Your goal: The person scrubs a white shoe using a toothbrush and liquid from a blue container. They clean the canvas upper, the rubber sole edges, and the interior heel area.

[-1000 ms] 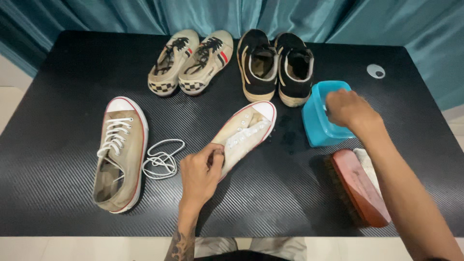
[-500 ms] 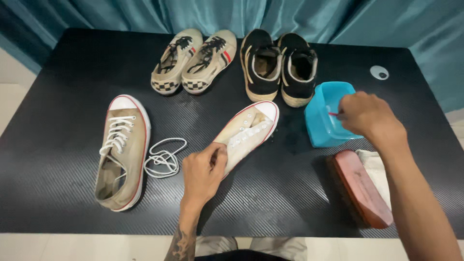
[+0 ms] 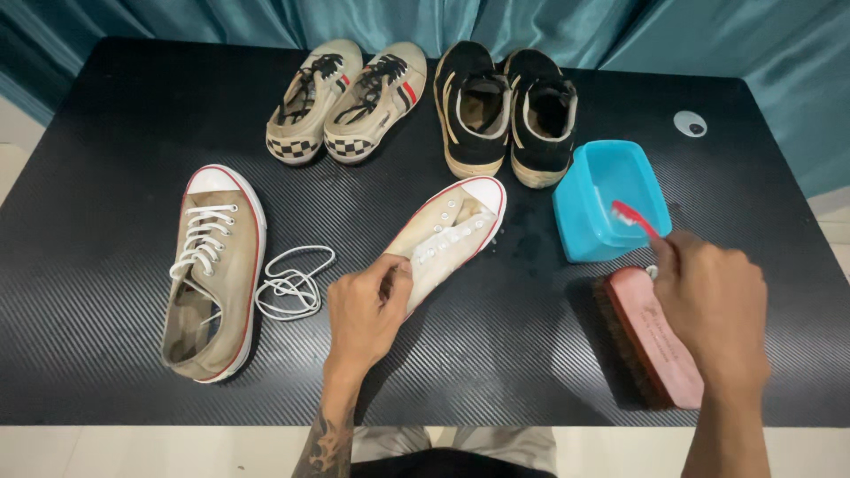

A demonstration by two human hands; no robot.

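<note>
My left hand (image 3: 367, 310) grips the heel end of an unlaced tan canvas shoe (image 3: 452, 232) with a white toe cap and red trim, lying on its side on the black table (image 3: 106, 133). My right hand (image 3: 713, 305) holds a red toothbrush (image 3: 633, 217), its head over the near edge of a blue plastic tub (image 3: 609, 196). A large pink-backed scrub brush (image 3: 651, 335) lies just under that hand. The matching laced tan shoe (image 3: 211, 270) sits at the left, with a loose white lace (image 3: 292, 283) beside it.
At the back stand a pair of cream shoes with checkered toes (image 3: 345, 102) and a pair of black shoes with cream soles (image 3: 506, 111). A small round grey disc (image 3: 690, 123) lies far right. Teal curtains (image 3: 567, 26) hang behind the table.
My right hand has drawn back from the blue tub toward me, bringing the red toothbrush out of it. My left hand keeps its hold on the unlaced shoe.
</note>
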